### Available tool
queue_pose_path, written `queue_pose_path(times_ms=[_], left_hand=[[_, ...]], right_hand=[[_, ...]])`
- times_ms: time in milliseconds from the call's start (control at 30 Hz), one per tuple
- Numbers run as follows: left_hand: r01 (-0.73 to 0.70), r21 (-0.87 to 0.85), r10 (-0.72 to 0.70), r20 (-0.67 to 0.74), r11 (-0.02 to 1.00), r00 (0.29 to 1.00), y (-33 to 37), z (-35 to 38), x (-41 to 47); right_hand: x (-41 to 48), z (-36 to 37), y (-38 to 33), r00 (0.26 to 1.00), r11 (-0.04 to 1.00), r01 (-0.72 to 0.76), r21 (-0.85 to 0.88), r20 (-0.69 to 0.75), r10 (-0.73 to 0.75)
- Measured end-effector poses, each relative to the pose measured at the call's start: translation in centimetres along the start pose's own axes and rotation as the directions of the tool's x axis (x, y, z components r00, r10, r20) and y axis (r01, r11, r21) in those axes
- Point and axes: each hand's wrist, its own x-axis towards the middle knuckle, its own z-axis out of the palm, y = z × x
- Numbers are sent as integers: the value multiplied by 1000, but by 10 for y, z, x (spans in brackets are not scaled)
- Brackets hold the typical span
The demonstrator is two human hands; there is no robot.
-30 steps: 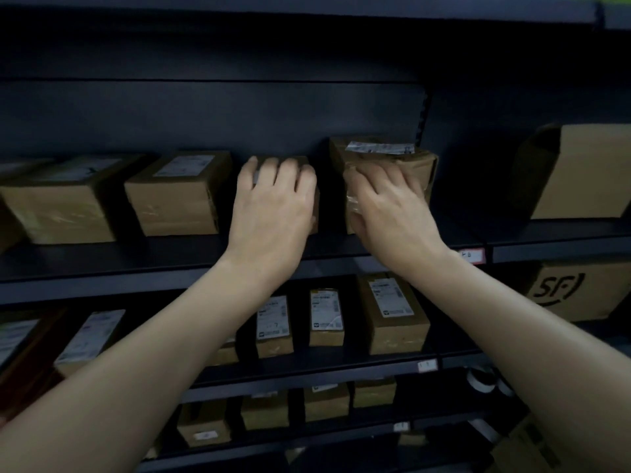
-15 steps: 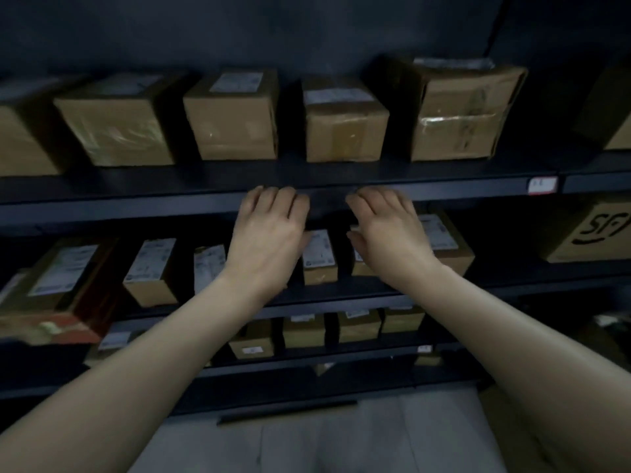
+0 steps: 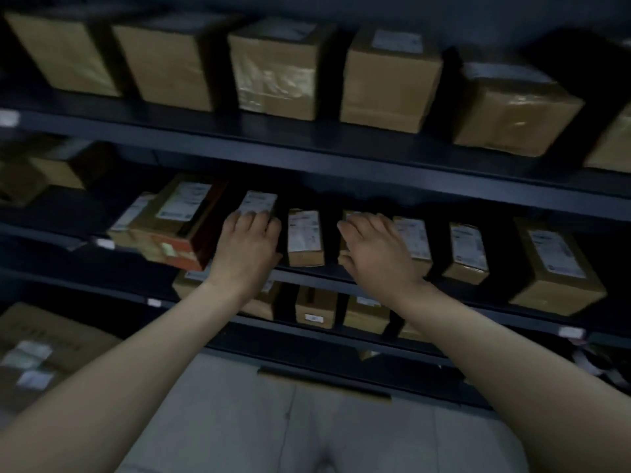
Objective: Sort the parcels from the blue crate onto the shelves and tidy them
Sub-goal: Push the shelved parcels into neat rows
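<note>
Two flat palms among parcels on the middle shelf (image 3: pixel 309 274).
Left grip (image 3: pixel 249 249) lies, fingers straight, on a labelled parcel (image 3: pixel 259 201); right grip (image 3: pixel 379 252) likewise covers another along the same row.

Brown parcels (image 3: pixel 389 93), white labels (image 3: pixel 302 230) — dark shelves (image 3: pixel 307 139), one red-sided box (image 3: pixel 177 256).

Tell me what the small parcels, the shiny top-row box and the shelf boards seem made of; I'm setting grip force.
Small parcels: matte brown cardboard, by the dull tan faces and square edges, with white labels, likely paper. Top-row box: cardboard under glossy clear tape, which catches light. Shelf boards: probably dark painted metal, judging by thin straight edges; blur leaves this open.
</note>
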Motion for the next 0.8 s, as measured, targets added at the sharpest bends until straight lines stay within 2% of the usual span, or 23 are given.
queue_pose_path(times_ms=[133,233,333,433,600,800], left_hand=[[132,67,-133,7,989,991,-50,9,-23],[232,97,-238,58,968,970,-84,13,-41],[259,117,-271,105,959,957,-116,18,-53],[229,112,-243,135,967,961,-147,31,-58],[103,69,-111,127,992,986,-196,63,-59],[-67,-3,66,251,998,966,-234,95,-56]], right_hand=[[42,29,-26,993,994,106,36,47,-108],[65,46,-52,978,987,149,62,139,-156],[82,61,-74,965,982,183,50,182,-190],[97,77,-96,973,987,154,41,166,-159],[114,105,-136,981,1000,27,9,190,-28],[122,127,-185,961,982,-185,-38,204,188]])
